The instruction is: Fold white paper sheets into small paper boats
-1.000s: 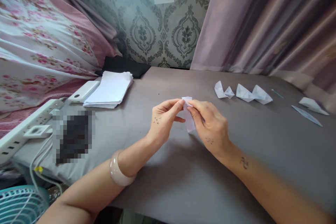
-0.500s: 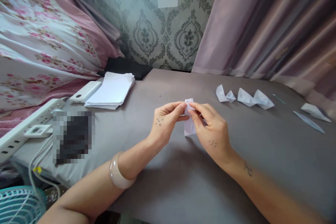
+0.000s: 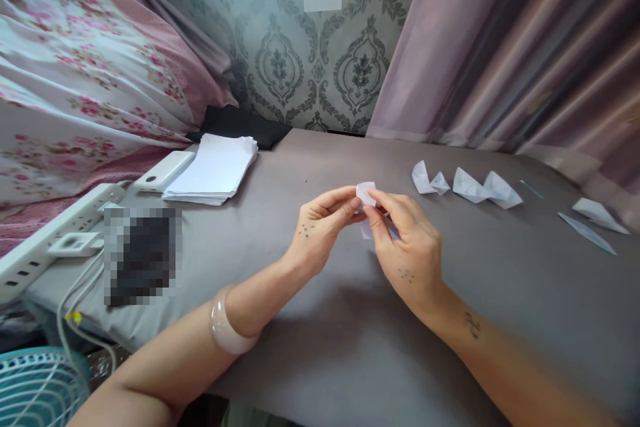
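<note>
A small piece of folded white paper is held up over the middle of the table, between my two hands. My left hand pinches its left side with thumb and fingers. From the right, my right hand grips the same paper, its thumb and forefinger close to the left thumb. The upper part of the paper shows above the fingertips, and a lower flap peeks out below them. My fingers cover the rest of the folds.
Folded white paper shapes stand at the right, with more folded pieces farther right. A stack of white paper lies back left beside a white box-like device. A power strip with cables runs along the left edge of the grey-covered table.
The paper now shows as a shorter shape; its long lower part, which hung below my fingers, is mostly out of sight. Both hands stay pinched on it, shifted slightly right.
</note>
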`<state>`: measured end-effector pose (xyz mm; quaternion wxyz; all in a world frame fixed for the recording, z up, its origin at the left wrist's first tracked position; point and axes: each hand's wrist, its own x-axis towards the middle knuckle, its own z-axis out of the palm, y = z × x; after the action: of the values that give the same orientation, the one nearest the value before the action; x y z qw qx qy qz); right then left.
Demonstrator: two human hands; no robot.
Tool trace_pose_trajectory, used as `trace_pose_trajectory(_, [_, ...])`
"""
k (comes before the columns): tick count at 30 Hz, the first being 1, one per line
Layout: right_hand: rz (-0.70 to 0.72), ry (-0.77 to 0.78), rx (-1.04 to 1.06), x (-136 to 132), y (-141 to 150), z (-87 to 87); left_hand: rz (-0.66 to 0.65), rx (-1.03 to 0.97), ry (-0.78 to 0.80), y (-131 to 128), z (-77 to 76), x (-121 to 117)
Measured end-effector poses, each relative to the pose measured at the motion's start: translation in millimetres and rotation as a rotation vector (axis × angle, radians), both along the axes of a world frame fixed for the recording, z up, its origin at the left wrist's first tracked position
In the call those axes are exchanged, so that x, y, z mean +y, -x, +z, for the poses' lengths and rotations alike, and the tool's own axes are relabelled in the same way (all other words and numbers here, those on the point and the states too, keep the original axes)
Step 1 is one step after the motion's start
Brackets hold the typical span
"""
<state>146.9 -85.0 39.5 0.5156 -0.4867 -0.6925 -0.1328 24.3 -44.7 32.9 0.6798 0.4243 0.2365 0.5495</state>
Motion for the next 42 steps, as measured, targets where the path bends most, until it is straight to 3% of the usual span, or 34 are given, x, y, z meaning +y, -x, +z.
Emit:
trace_pose_trajectory(14, [0.048,0.153,0.154,-2,3,5.0,-0.021,0.026,-0.058,0,-3.8,1])
trace_pose_trajectory(20, [-0.017,0.141,0.184,-3,4,4.1,-0.009,0.043,-0.031,1,-3.3,0])
trace_pose_trajectory(30, [0.056,0.3,0.405,-2,1,7.6,0.003,0.093,-0.069,-1,-2.6,-4])
trace_pose_trajectory(42, [0.127,0.473,0.514,-1,-4,17.7,0.017,0.146,-0.105,-1,-6.2,-2])
